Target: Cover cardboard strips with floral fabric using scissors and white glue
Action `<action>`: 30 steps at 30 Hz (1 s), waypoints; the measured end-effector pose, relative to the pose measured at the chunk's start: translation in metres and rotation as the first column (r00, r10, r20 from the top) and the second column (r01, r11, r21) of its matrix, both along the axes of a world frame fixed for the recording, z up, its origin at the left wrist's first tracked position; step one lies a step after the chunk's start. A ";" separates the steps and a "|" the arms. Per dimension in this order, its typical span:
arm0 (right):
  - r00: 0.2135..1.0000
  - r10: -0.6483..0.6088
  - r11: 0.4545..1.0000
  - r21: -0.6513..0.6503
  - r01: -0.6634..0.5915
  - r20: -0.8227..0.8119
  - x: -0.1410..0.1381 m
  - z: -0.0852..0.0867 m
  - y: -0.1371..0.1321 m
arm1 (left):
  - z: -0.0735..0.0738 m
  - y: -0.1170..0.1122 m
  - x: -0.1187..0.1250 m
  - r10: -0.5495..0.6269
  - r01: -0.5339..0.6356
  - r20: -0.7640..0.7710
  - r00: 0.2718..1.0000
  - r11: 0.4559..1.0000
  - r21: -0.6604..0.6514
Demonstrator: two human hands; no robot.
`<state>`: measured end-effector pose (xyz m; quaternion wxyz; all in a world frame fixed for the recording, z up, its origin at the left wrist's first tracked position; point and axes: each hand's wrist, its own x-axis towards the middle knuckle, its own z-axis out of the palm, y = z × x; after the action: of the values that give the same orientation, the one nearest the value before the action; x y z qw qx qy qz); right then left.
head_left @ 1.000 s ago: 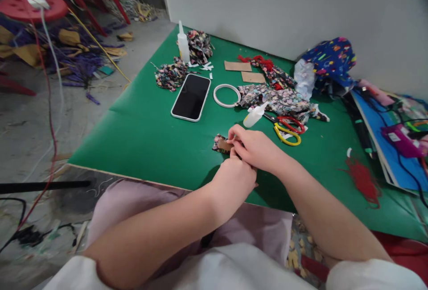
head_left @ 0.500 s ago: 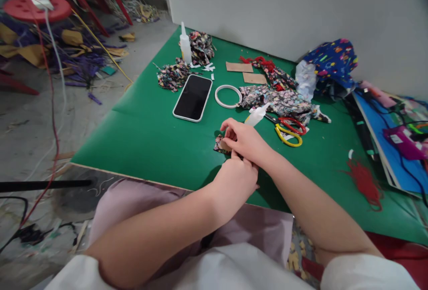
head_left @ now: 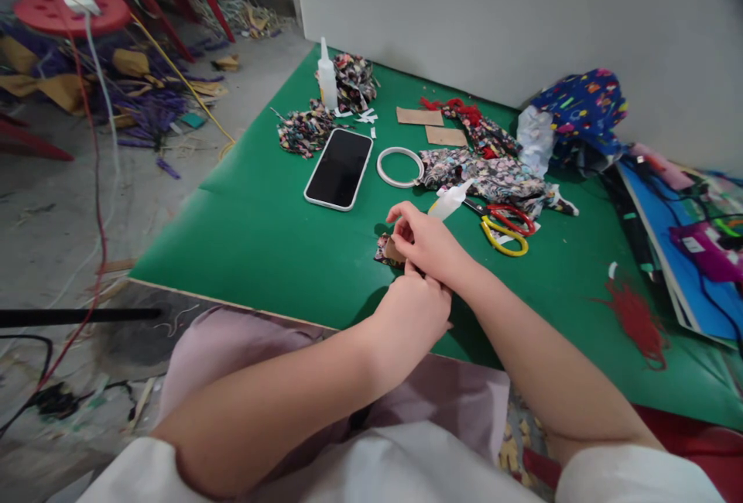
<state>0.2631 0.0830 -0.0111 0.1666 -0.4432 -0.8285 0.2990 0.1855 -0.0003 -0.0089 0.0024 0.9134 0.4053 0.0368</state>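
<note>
- Head view looks down on a green mat (head_left: 261, 232) laid on the floor, with both bare forearms reaching onto it from the bottom of the picture
- The right hand (head_left: 433, 248) lies over a small fabric-wrapped card (head_left: 388, 250) that rests on the mat just left of its fingers; thumb and curled fingers close on the card's right edge, and the forefinger arches above it
- The left hand (head_left: 415, 317) sits just behind the right one, touching its heel; the back of the hand faces the camera and the fingers are tucked out of sight, so I cannot tell how far they are closed or whether they reach the card
- Only the left part of the card shows: dark flowered cloth with a strip of brown board at the fingers
- A small glue bottle (head_left: 450, 201) lies on its side just beyond the right hand, nozzle pointing away to the right
- Red-handled scissors (head_left: 506, 215) and yellow-handled scissors (head_left: 504, 237) lie together just right of that bottle
- A black phone (head_left: 339, 169) lies face up further out on the mat, with a white ring (head_left: 400, 166) just beside it on the right
- A heap of flowered cloth (head_left: 487, 174) lies right of the ring, and two brown card pieces (head_left: 433, 125) lie beyond it
- An upright glue bottle (head_left: 328, 85) stands at the far edge among cloth scraps (head_left: 305, 131)
- Red thread (head_left: 635, 317) lies on the mat well apart to the right
</note>
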 end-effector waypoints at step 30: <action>1.000 -0.007 0.999 -0.033 0.007 -0.015 0.000 -0.003 0.000 | -0.003 -0.002 -0.001 0.003 -0.003 0.010 1.000 0.999 0.037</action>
<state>0.2636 0.0829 -0.0145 0.1668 -0.4464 -0.8206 0.3153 0.1845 -0.0023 -0.0116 -0.0127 0.9125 0.4058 0.0491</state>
